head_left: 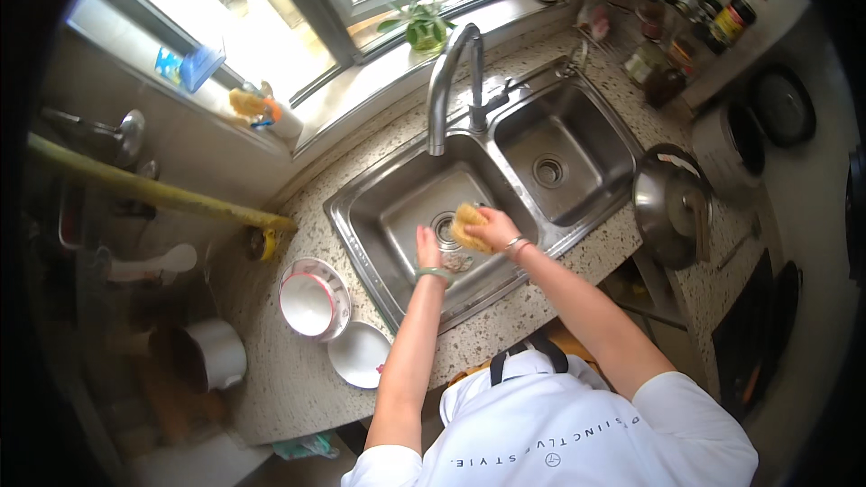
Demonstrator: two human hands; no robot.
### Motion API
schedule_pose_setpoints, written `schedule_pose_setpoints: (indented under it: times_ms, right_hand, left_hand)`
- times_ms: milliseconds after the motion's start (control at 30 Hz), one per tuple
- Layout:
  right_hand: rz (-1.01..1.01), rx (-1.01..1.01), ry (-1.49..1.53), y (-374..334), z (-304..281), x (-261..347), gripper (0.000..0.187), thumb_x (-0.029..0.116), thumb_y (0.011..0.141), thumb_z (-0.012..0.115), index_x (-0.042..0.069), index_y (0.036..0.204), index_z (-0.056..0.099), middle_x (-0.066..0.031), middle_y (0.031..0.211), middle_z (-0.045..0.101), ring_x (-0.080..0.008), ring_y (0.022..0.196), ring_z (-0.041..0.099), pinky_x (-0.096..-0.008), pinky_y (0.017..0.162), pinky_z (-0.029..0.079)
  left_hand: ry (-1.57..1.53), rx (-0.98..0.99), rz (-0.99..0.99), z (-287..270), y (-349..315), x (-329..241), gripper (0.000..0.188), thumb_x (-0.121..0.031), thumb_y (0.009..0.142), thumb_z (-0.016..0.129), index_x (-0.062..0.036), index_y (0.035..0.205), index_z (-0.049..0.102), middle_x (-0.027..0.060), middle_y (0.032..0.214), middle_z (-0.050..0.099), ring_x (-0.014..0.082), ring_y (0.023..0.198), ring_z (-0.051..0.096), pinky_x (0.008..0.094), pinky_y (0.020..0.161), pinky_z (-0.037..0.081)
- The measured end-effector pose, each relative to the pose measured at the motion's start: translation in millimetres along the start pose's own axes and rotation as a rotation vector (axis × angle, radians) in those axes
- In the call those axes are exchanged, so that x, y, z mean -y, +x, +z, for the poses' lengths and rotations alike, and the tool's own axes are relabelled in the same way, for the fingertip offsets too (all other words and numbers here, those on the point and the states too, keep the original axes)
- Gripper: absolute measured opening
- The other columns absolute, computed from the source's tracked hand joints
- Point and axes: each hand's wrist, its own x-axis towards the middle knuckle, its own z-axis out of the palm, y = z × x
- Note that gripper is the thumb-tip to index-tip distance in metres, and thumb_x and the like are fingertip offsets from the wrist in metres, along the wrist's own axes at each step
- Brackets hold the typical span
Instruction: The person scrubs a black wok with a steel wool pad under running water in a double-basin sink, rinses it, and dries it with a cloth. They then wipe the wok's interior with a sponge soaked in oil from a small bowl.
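Observation:
Both arms reach into the left basin of the steel double sink point(370, 216). My right hand point(494, 230) is closed around a tan, rough-looking sponge point(469, 226) above the basin floor. To its left, my left hand point(428, 251) has its fingers stretched out and holds nothing that I can see. The round drain point(443, 227) shows between the two hands. Small bits that I cannot identify lie on the basin floor beside my left wrist. A curved steel faucet point(439, 117) arches over the far side of this basin; no water stream is visible.
Left of the sink stand stacked bowls point(307, 304) and a white dish point(359, 354) near the counter's edge. A saucepan point(215, 354) is farther left. On the right are a lidded pan point(672, 205) and several sauce bottles point(732, 20). A plant point(424, 27) stands on the windowsill.

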Motion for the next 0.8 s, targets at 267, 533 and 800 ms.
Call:
schedule_pose_setpoints:
  times_ms: [267, 533, 800]
  right_hand:
    - [-0.174, 0.089, 0.973, -77.9, 0.5, 55.9, 0.068, 0.020, 0.081, 0.078, 0.004, 0.134, 0.037, -0.0084, 0.117, 0.055, -0.0146, 0.109, 0.057, -0.0294, 0.092, 0.050]
    - [-0.504, -0.283, 1.125, -171.9, -74.2, 39.3, 0.054, -0.002, 0.084, 0.068, 0.006, 0.134, 0.048, -0.0021, 0.123, 0.059, -0.0134, 0.115, 0.055, -0.0278, 0.099, 0.045]
    - [-0.710, -0.963, 1.147, -371.3, -129.3, -31.7, 0.056, 0.009, 0.089, 0.067, 0.004, 0.138, 0.041, -0.0052, 0.128, 0.053, -0.0144, 0.119, 0.051, -0.0287, 0.098, 0.043]
  left_hand:
    - [-0.397, 0.461, 0.400, 51.5, -64.1, -13.0, 0.051, -0.044, 0.103, 0.035, -0.0125, 0.143, 0.040, 0.0107, 0.138, 0.047, 0.0241, 0.125, 0.047, 0.0451, 0.107, 0.038]
    - [-0.263, 0.837, 0.417, 149.6, -182.8, 1.3, 0.053, -0.042, 0.104, 0.030, -0.0077, 0.143, 0.037, 0.0147, 0.143, 0.042, 0.0259, 0.128, 0.045, 0.0412, 0.110, 0.034]
    - [-0.083, 1.269, 0.060, 218.7, -323.8, 155.8, 0.054, -0.041, 0.104, 0.033, -0.0079, 0.147, 0.030, 0.0134, 0.143, 0.042, 0.0275, 0.130, 0.043, 0.0414, 0.110, 0.034]
